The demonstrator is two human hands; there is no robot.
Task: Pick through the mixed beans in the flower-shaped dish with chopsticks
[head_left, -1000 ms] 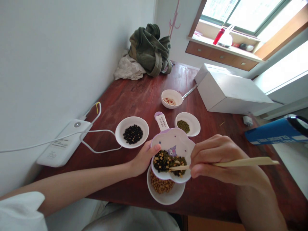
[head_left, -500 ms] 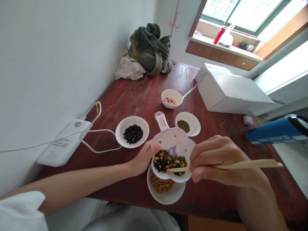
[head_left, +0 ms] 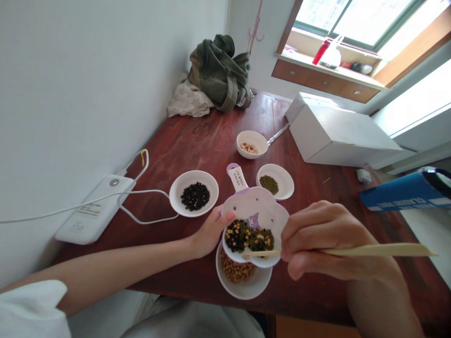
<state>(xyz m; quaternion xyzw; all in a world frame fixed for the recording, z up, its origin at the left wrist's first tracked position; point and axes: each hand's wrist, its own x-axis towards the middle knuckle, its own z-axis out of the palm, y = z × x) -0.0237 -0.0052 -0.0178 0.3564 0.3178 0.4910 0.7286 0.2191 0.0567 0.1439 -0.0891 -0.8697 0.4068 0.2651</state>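
My left hand (head_left: 212, 231) grips the left rim of a white, purple-edged bowl (head_left: 259, 204) with a handle and a cartoon figure inside. The bowl is tilted and holds mixed beans (head_left: 243, 237), black, green and yellow. Closed around pale wooden chopsticks (head_left: 380, 249), my right hand (head_left: 322, 239) has their tips at the bowl's lower edge; whether there is one stick or two I cannot tell. Directly beneath, partly covered, is a white bowl (head_left: 252, 293) of soybeans (head_left: 236, 269). Black beans (head_left: 195, 196) lie in a white bowl (head_left: 175, 188) at left, mung beans (head_left: 269, 184) in another (head_left: 287, 180) behind.
Farther back, a white bowl (head_left: 241, 136) with pale pieces has a spoon-like handle (head_left: 278, 134) beside it. A white box (head_left: 338, 129) and blue carton (head_left: 401, 190) stand at right. A power strip (head_left: 93, 211) with cables lies left, a green bag (head_left: 220, 70) behind.
My right hand has shifted slightly right and down, drawing the chopstick tips from among the beans to the bowl's lower edge. My left hand and the bowl stay nearly still.
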